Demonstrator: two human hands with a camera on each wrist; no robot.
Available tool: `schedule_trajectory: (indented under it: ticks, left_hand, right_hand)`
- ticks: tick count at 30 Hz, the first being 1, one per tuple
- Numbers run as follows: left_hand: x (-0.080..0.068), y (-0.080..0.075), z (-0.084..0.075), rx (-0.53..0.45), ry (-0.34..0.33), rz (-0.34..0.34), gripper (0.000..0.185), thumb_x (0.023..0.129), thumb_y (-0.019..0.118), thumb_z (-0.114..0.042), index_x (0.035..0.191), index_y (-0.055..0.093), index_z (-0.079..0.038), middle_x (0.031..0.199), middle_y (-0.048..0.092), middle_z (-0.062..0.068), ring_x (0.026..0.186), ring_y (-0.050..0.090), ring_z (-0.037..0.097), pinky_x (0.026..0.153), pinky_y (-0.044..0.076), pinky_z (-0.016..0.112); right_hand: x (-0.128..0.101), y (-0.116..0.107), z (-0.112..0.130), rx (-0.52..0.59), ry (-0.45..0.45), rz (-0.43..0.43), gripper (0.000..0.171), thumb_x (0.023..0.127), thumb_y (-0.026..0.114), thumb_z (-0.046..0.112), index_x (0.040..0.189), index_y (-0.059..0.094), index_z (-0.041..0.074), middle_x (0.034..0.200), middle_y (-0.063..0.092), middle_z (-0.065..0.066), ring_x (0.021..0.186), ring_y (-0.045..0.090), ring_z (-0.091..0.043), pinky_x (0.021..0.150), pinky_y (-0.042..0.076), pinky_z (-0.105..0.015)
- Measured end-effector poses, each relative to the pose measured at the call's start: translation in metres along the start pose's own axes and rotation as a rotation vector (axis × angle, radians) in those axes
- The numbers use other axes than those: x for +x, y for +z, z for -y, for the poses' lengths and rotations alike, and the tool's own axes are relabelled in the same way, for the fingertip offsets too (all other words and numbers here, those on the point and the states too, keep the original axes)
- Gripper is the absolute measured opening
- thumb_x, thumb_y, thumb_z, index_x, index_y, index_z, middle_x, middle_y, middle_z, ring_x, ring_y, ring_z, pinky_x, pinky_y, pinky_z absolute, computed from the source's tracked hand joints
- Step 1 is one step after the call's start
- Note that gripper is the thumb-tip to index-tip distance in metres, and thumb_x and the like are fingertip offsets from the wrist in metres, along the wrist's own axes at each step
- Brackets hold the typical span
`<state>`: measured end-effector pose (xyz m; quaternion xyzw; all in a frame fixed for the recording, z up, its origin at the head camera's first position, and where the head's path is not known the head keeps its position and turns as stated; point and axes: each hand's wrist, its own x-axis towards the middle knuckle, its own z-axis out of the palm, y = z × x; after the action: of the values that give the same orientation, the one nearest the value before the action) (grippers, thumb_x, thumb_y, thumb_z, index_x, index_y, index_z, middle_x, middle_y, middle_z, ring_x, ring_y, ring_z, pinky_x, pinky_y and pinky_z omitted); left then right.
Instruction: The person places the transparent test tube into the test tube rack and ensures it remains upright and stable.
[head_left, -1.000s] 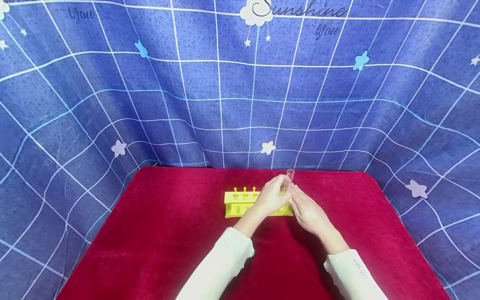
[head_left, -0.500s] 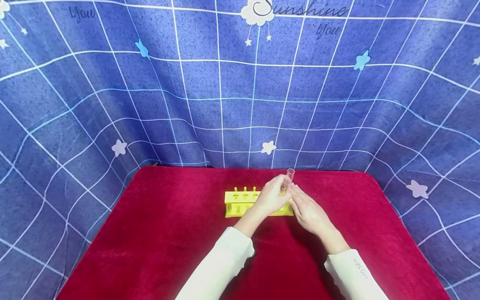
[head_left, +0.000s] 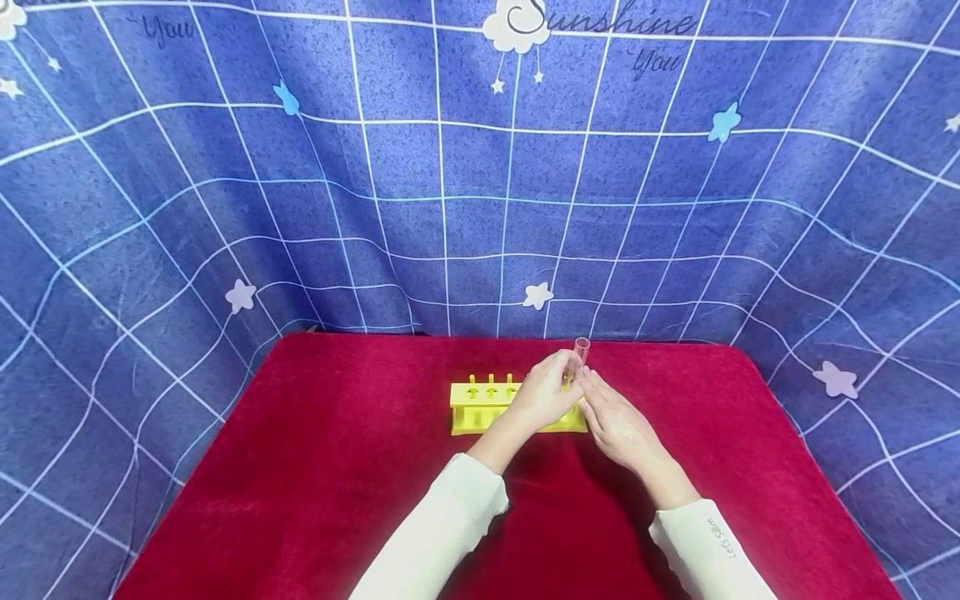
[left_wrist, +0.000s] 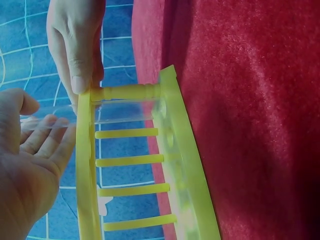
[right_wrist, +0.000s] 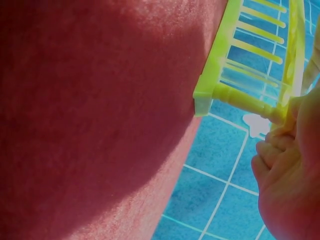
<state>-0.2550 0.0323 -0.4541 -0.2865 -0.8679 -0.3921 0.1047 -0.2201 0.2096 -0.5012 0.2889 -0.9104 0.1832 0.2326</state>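
A yellow test tube rack (head_left: 467,400) stands on the red cloth. In its right end hole sits a clear test tube (head_left: 582,345), its open mouth rising above the hands. My left hand (head_left: 542,393) curls thumb and fingers round the upper part of the tube, above the rack's top plate. My right hand (head_left: 618,427) holds the rack's right end. In the left wrist view the tube (left_wrist: 125,111) runs through the rack beside the end post. The right wrist view has the right hand's fingers (right_wrist: 270,152) bent at the rack's top corner.
Red velvety cloth (head_left: 337,467) covers the table. A blue curtain (head_left: 390,233) with white grid lines and stars hangs behind and at both sides. Upright yellow pegs (head_left: 491,380) line the rack's back.
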Motion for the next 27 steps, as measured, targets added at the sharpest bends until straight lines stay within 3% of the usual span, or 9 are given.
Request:
schedule_trajectory:
  ticks: [7, 11, 13, 16, 20, 27]
  left_hand:
    - [-0.001, -0.003, -0.001, 0.014, 0.0, 0.017, 0.031, 0.093, 0.066, -0.019, 0.123, 0.06, -0.01, 0.112, 0.067, 0.004, 0.105, 0.064, 0.017, 0.097, 0.051, 0.025]
    - [-0.002, -0.008, -0.002, 0.058, 0.009, 0.045, 0.037, 0.093, 0.065, -0.019, 0.128, 0.059, -0.009, 0.119, 0.066, 0.004, 0.114, 0.062, 0.017, 0.103, 0.047, 0.027]
    - [-0.004, -0.013, -0.002, 0.104, 0.013, 0.071, 0.043, 0.092, 0.065, -0.02, 0.133, 0.056, -0.009, 0.125, 0.065, 0.004, 0.12, 0.059, 0.018, 0.107, 0.045, 0.028]
    - [-0.008, -0.025, -0.001, 0.166, -0.001, 0.111, 0.052, 0.092, 0.064, -0.023, 0.14, 0.052, -0.01, 0.135, 0.061, 0.005, 0.127, 0.054, 0.02, 0.109, 0.044, 0.032]
    - [-0.015, -0.046, 0.001, 0.221, -0.04, 0.149, 0.059, 0.092, 0.065, -0.028, 0.145, 0.049, -0.01, 0.146, 0.054, 0.006, 0.137, 0.047, 0.023, 0.113, 0.041, 0.038]
    - [-0.036, -0.079, 0.022, 0.307, -0.09, 0.148, 0.061, 0.093, 0.064, -0.036, 0.147, 0.049, -0.012, 0.156, 0.045, 0.006, 0.145, 0.039, 0.026, 0.116, 0.035, 0.048]
  right_hand:
    - [0.0, 0.0, 0.001, -0.005, 0.007, -0.006, 0.051, 0.096, 0.061, 0.007, 0.142, 0.049, -0.011, 0.145, 0.051, -0.028, 0.135, 0.049, -0.043, 0.121, 0.023, -0.035]
    - [0.001, -0.001, 0.002, -0.011, 0.017, -0.002, 0.052, 0.095, 0.062, 0.008, 0.142, 0.049, -0.011, 0.146, 0.05, -0.029, 0.137, 0.048, -0.042, 0.12, 0.025, -0.038]
    - [0.002, -0.003, 0.002, -0.008, 0.039, 0.018, 0.054, 0.095, 0.063, 0.01, 0.143, 0.048, -0.01, 0.147, 0.049, -0.029, 0.138, 0.047, -0.041, 0.118, 0.03, -0.046]
    - [0.002, -0.007, 0.002, 0.003, 0.097, 0.066, 0.057, 0.096, 0.064, 0.014, 0.145, 0.046, -0.008, 0.15, 0.046, -0.028, 0.141, 0.043, -0.04, 0.114, 0.035, -0.053]
    - [-0.001, -0.015, -0.001, 0.016, 0.172, 0.116, 0.058, 0.097, 0.064, 0.019, 0.146, 0.047, -0.006, 0.152, 0.045, -0.026, 0.144, 0.04, -0.039, 0.115, 0.034, -0.054]
    - [-0.013, -0.028, -0.013, -0.002, 0.241, 0.16, 0.059, 0.097, 0.065, 0.026, 0.146, 0.048, -0.002, 0.154, 0.043, -0.024, 0.147, 0.033, -0.041, 0.116, 0.031, -0.055]
